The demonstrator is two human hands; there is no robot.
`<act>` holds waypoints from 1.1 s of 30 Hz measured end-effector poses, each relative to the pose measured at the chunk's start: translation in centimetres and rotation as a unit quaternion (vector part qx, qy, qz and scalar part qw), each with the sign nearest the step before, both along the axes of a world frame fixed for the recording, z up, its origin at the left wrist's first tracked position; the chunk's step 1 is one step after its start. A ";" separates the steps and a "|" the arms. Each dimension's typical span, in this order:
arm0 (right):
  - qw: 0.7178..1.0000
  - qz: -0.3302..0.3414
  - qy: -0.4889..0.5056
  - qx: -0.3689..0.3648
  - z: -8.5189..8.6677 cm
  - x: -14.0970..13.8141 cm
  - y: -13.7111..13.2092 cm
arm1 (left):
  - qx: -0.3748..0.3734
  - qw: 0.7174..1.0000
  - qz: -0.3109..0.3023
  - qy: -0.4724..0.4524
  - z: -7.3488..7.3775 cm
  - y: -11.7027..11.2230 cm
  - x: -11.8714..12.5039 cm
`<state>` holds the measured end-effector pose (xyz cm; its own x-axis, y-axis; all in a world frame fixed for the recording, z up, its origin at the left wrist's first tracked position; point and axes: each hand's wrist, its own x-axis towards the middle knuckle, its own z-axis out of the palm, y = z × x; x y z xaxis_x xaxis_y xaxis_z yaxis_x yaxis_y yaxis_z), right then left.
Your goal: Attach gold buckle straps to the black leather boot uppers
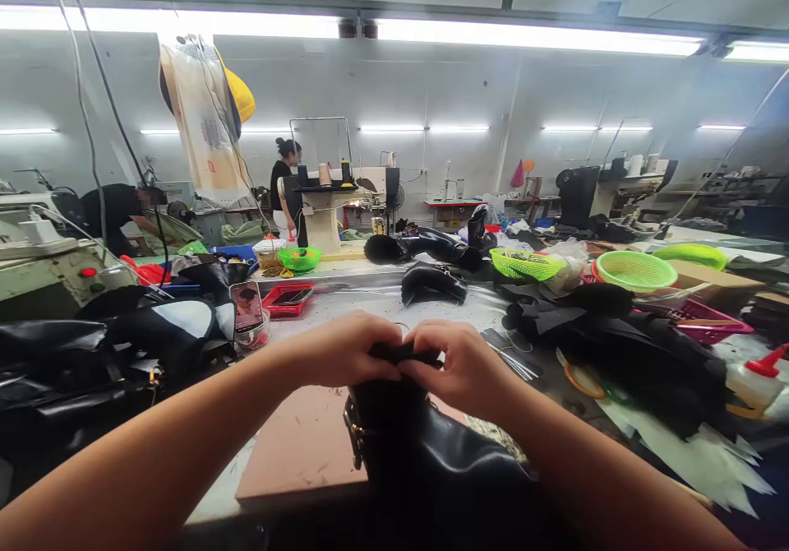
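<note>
A shiny black boot upper (456, 444) with a buckled strap (354, 428) lies in front of me, partly over a pinkish work board (302, 444). My left hand (348, 349) pinches the boot's dark top edge, its thumb lying along the near side. Close beside it, my right hand (453, 358) grips the same edge, with thumb and fingers closed on the material. The two thumbs nearly meet. The lower part of the boot fades into shadow toward me, and the palms hide part of the edge.
More black boots (435, 284) lie across the table. A phone (247, 308) stands at left near a red tray (287, 298). Black pieces (616, 354), green baskets (634, 271) and a red-capped bottle (758, 378) crowd the right. A person (284, 185) stands beyond, near a sewing machine (333, 206).
</note>
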<state>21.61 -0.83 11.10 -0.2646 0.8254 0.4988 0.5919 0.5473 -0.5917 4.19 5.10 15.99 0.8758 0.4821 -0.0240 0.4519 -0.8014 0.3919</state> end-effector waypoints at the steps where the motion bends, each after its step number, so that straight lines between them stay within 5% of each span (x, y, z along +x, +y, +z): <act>1: 0.999 0.015 0.037 -0.031 -0.2 0.2 0.2 | -0.022 0.999 0.013 -0.028 -0.4 0.1 -0.1; 7: 0.958 0.080 0.198 -0.192 -1.7 1.1 1.5 | -0.117 0.979 0.081 -0.148 -2.7 0.6 -0.9; 12: 0.946 0.073 0.225 -0.221 -1.9 1.2 2.3 | -0.181 0.970 0.069 -0.149 -2.7 0.4 -0.6; 18: 0.924 0.119 0.279 -0.232 -2.0 1.4 2.7 | -0.140 0.975 0.076 -0.154 -2.7 0.0 -0.1; 24: 0.962 0.025 0.195 -0.188 -2.3 1.2 2.3 | -0.059 0.995 0.082 -0.007 -2.6 0.2 -0.1; 30: 0.929 0.241 0.207 -0.190 -2.3 1.7 2.6 | -0.067 0.996 0.047 -0.044 -3.5 -0.2 0.0; 33: 0.930 0.230 0.217 -0.190 -2.5 2.0 3.1 | -0.087 0.991 0.031 -0.093 -3.9 -0.6 -0.1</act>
<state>23.63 2.23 8.57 -0.4748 0.8136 0.3355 0.0082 0.3853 -0.9228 4.12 4.52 12.12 0.8420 0.5374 0.0483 0.4046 -0.6880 0.6025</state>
